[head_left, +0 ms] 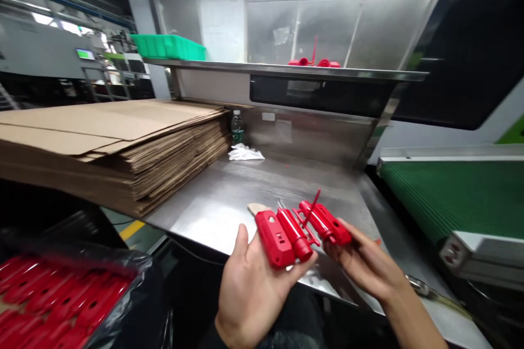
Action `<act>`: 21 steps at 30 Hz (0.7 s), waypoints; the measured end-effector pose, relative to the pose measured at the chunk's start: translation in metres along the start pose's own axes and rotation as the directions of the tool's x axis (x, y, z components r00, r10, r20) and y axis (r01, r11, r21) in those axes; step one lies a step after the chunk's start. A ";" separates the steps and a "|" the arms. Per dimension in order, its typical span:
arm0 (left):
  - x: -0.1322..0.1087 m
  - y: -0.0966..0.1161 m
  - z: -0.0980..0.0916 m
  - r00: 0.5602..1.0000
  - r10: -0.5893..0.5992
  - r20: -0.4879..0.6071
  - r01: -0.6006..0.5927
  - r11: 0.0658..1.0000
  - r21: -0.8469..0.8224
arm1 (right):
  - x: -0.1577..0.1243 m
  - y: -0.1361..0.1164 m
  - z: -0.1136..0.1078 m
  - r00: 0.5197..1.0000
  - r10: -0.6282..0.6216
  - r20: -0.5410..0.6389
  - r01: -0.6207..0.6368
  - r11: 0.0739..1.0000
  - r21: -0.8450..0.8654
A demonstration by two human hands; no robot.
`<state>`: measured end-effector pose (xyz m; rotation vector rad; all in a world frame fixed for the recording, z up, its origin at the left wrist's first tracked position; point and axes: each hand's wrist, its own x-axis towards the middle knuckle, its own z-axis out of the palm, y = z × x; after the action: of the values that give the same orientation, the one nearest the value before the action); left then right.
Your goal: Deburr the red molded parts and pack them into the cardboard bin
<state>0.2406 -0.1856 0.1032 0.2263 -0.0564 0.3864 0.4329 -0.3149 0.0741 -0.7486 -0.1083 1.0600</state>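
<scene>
Before me, above the front of the steel table [196, 218], is a glossy red plastic moulding [297, 232]. It has a left and a right half, with a thin sprue standing up between them. My left hand [254, 289] is palm up under the left half, its thumb off to the side and its other fingers partly hidden beneath. The right half [325, 221] is gripped at its outer end by my right hand [364, 262]. A pale rounded thing [256, 208] shows behind the left half; I cannot make out what it is.
Stacked cardboard sheets [176, 158] cover the table's left. Behind them are a bottle [237, 128] and white gloves [245, 152]. A shelf [262, 67] bears a green bin [170, 46] and red parts [313, 62]. A lined box of red parts [61, 294] stands lower left; a green conveyor [458, 185], right.
</scene>
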 end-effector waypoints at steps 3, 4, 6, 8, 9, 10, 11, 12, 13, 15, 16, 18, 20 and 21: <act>-0.006 -0.004 0.006 0.998 -0.045 0.051 0.046 0.999 -0.004 | 0.007 0.010 -0.015 0.999 0.042 0.011 -0.042 0.999 -0.013; -0.008 -0.006 0.007 0.996 -0.067 0.057 0.068 0.998 -0.003 | 0.008 0.013 -0.019 0.999 0.045 0.019 -0.045 0.999 -0.028; -0.013 -0.008 0.007 0.994 -0.100 0.049 0.099 0.995 0.021 | 0.008 0.016 -0.027 0.999 0.027 0.035 -0.025 0.997 -0.070; -0.017 -0.009 0.003 0.996 -0.088 0.019 0.085 0.991 0.100 | 0.004 0.017 -0.031 0.998 -0.014 0.056 0.021 0.992 -0.125; -0.020 -0.008 0.001 0.998 -0.063 -0.006 0.063 0.985 0.163 | 0.001 0.017 -0.032 0.997 -0.037 0.070 0.047 0.986 -0.160; -0.022 -0.006 -0.002 0.999 -0.036 -0.037 0.044 0.970 0.240 | -0.003 0.016 -0.030 0.995 -0.052 0.090 0.070 0.977 -0.202; -0.023 -0.003 -0.005 0.997 -0.012 -0.077 0.036 0.946 0.321 | -0.007 0.015 -0.027 0.992 -0.057 0.117 0.085 0.964 -0.254; -0.024 0.000 -0.008 0.992 0.003 -0.128 0.049 0.918 0.395 | -0.012 0.015 -0.023 0.988 -0.051 0.145 0.095 0.945 -0.313; -0.024 0.004 -0.011 0.981 0.012 -0.195 0.079 0.890 0.449 | -0.017 0.016 -0.018 0.985 -0.041 0.169 0.102 0.922 -0.373; -0.024 0.014 -0.018 0.931 -0.005 -0.364 0.181 0.874 0.451 | -0.029 0.021 -0.008 0.985 -0.054 0.162 0.129 0.860 -0.494; -0.023 0.019 -0.022 0.891 -0.052 -0.450 0.244 0.892 0.380 | -0.034 0.024 -0.004 0.979 -0.131 0.157 0.200 0.778 -0.596; -0.023 0.028 -0.029 0.802 -0.224 -0.554 0.359 0.922 0.147 | -0.045 0.031 0.002 0.870 -0.393 0.297 0.451 0.393 -0.801; -0.023 0.035 -0.034 0.733 -0.372 -0.570 0.432 0.901 -0.033 | -0.052 0.034 0.005 0.602 -0.529 0.598 0.615 -0.170 -0.770; -0.024 0.036 -0.035 0.722 -0.391 -0.570 0.444 0.895 -0.052 | -0.052 0.031 0.007 0.481 -0.530 0.698 0.627 -0.348 -0.697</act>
<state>0.2055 -0.1538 0.0744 0.1965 0.6044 -0.0148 0.3803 -0.3455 0.0738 -1.6308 -1.3534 -0.3477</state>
